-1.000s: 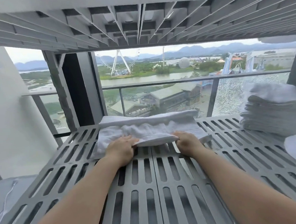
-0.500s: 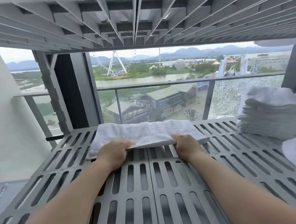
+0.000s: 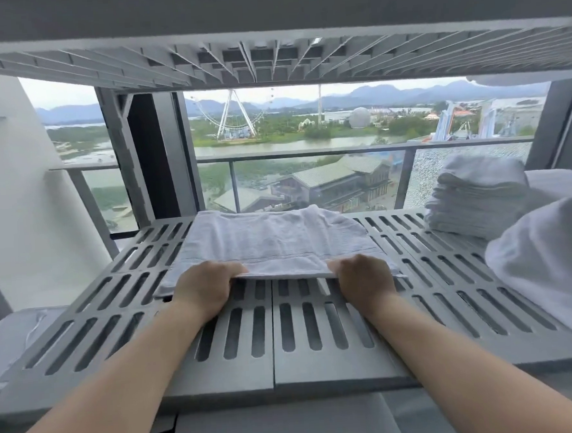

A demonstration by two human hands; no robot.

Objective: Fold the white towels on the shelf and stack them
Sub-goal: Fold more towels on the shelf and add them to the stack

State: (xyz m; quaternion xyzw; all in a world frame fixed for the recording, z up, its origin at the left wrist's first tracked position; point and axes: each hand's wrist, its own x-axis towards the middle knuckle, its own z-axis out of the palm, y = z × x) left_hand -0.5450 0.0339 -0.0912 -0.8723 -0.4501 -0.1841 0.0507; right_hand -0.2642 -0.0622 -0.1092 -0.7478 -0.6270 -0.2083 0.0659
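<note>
Hands grip the white towel's point(image 3: 273, 242) near edge: left hand point(image 3: 203, 286), right hand point(image 3: 363, 277). Folded stack point(image 3: 474, 194) sits at the shelf's point(image 3: 287, 363) far right corner.

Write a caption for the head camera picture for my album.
Left hand and right hand grip the near edge of a white towel on the slatted shelf, folded stack at right.

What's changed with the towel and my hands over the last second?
The white towel has gone from bunched to lying flat on the shelf. The left hand and right hand still grip its near edge; the folded stack at right stayed put.
</note>
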